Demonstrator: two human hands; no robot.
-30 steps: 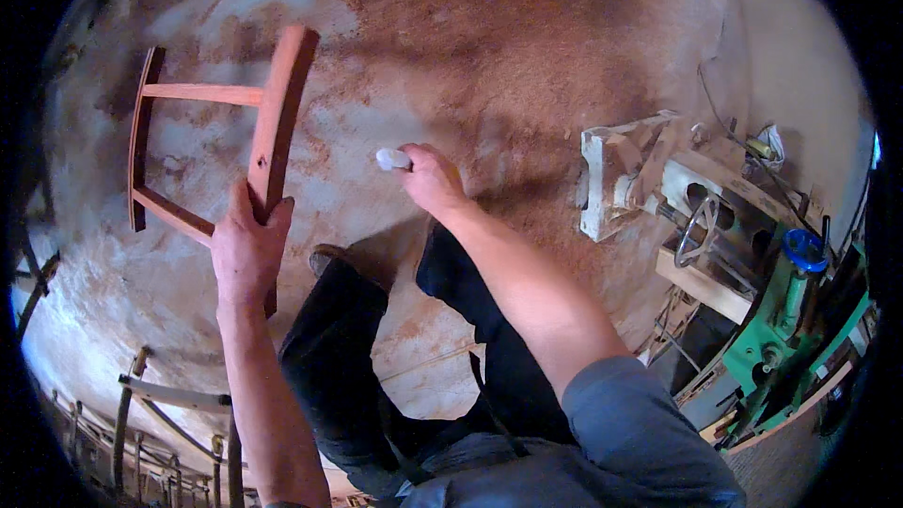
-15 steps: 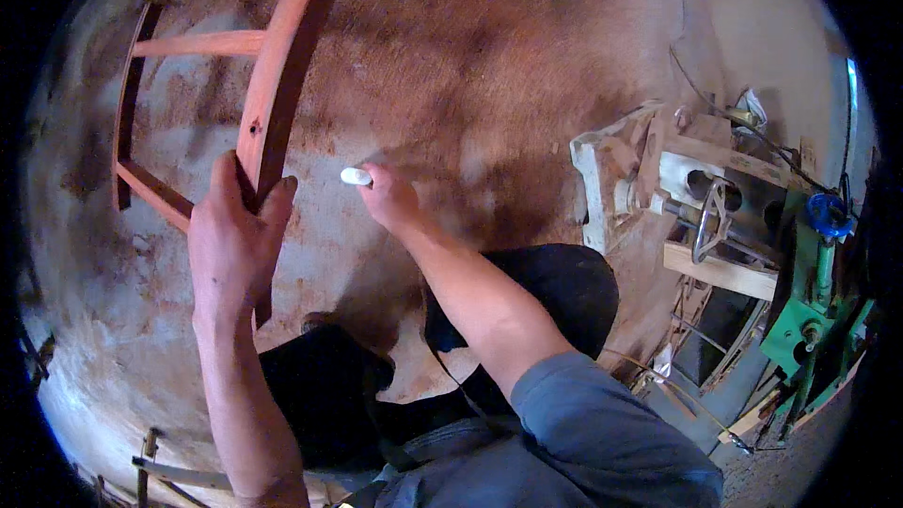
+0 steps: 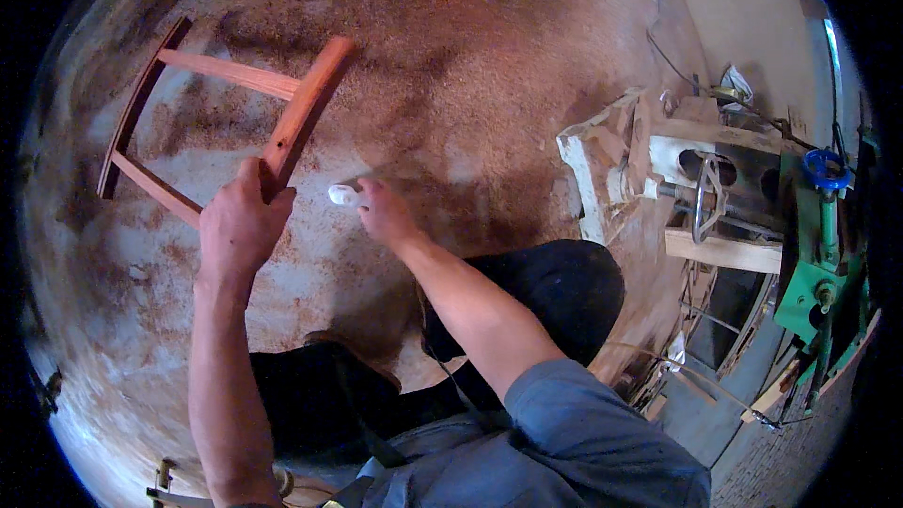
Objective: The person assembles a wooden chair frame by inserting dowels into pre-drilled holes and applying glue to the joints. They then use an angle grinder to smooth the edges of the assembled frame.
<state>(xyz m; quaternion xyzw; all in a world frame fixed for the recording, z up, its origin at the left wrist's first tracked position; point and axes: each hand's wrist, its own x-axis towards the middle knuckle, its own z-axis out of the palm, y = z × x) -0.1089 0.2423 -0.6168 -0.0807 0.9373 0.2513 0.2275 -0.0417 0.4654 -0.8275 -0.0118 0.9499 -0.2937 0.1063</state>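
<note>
A reddish wooden frame [image 3: 315, 99], made of two slightly curved rails joined by two crossbars, is held up in front of me. My left hand [image 3: 240, 226] is closed around its right rail, near the lower crossbar, and hides part of that rail. The rail has a small dark hole just above my fingers. To the right of the frame, my right hand [image 3: 386, 214] grips a small white rounded object [image 3: 342, 195] that looks like a little bottle or handle. It points left toward the frame, apart from it.
Brown dust covers the floor [image 3: 451, 85]. On the right is a worn whitish wooden stand [image 3: 593, 174] beside a metal loop handle [image 3: 704, 198]. Farther right stands a green metal device [image 3: 811, 306] with a blue handwheel [image 3: 827, 169]. My dark-clothed knee [image 3: 555, 292] is below my right forearm.
The frame has tilted clockwise, and its upper end has come down toward me. My right hand has shifted slightly left and down, turning the white object so more of its side shows.
</note>
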